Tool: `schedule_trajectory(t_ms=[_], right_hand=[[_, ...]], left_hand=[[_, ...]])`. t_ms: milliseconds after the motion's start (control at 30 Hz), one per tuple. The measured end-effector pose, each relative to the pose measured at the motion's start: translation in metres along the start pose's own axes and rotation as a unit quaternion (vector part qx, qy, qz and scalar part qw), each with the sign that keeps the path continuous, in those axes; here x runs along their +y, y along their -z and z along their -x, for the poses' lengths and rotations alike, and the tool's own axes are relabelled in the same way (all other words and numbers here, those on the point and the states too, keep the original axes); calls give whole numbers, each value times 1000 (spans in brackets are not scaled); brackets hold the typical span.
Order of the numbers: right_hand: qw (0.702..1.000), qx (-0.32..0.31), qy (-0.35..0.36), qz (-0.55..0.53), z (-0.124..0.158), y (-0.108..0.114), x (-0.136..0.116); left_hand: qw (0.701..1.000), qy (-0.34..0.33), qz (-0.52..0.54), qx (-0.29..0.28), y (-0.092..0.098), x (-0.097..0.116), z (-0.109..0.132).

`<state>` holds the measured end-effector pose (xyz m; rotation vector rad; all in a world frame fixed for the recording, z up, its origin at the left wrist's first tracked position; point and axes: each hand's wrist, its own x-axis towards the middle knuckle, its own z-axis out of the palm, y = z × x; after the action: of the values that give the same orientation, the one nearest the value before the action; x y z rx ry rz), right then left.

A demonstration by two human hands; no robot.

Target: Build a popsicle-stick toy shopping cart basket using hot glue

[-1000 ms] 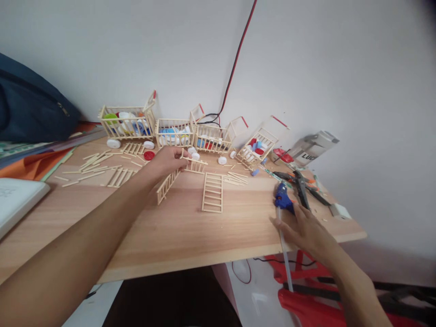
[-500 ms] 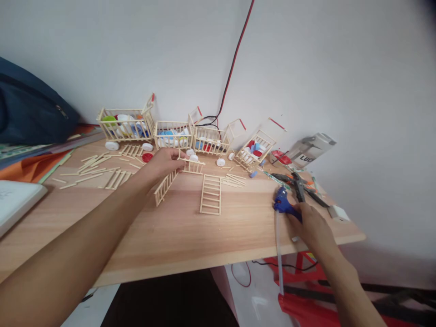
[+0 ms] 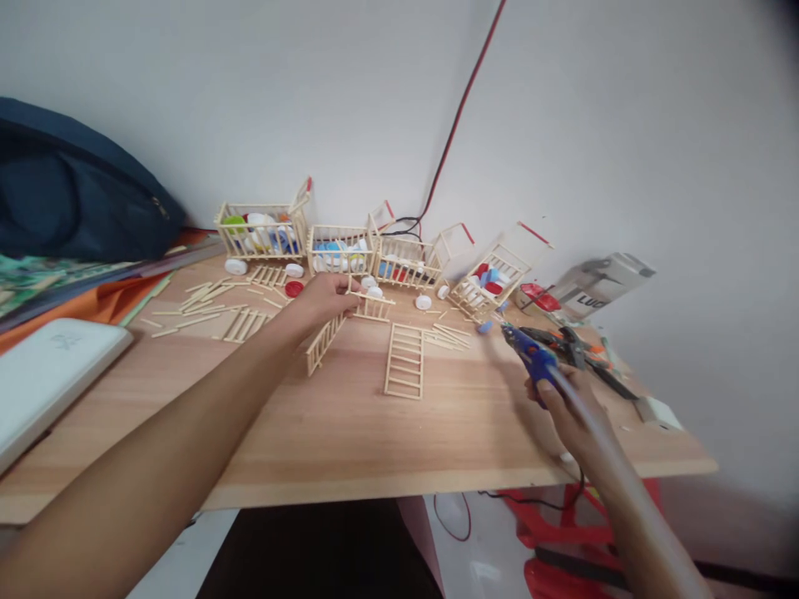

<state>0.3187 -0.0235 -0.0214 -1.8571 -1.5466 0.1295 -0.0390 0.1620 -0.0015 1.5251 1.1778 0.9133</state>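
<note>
My left hand [image 3: 325, 298] reaches across the wooden table [image 3: 349, 433] and pinches a small fence-like panel of wooden sticks [image 3: 369, 306] that stands upright on the table. A longer stick panel [image 3: 325, 343] leans just below that hand. My right hand [image 3: 571, 412] is closed round a blue glue gun [image 3: 530, 358], lifted off the table with its nozzle pointing towards the panels; a glue stick trails back along my wrist. A flat ladder-shaped stick panel [image 3: 405, 359] lies between the two hands.
Several small stick carts [image 3: 262, 230] holding coloured bottle caps line the wall. Loose sticks [image 3: 193, 304] and caps lie at left. Pliers and tools [image 3: 574, 345] and a grey box [image 3: 599, 283] sit at right. A white device [image 3: 50, 383] and a dark bag [image 3: 68, 200] are at left.
My right hand closed on the blue glue gun and lifted it off the table, swinging its nozzle towards the stick panels. The left hand stays on the upright panel.
</note>
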Motion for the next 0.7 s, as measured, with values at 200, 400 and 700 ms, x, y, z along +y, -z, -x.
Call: schedule_trajectory(t_ms=[200, 400, 700], right_hand=[[969, -110, -39, -216, -1, -22, -44], [951, -145, -81, -262, -5, -40, -65], [872, -139, -187, -431, -6, -58, -83]], left_hand=[[1000, 10, 14, 1, 0, 4, 3], [1000, 4, 15, -2, 0, 4, 3], [998, 20, 53, -14, 2, 8, 7]])
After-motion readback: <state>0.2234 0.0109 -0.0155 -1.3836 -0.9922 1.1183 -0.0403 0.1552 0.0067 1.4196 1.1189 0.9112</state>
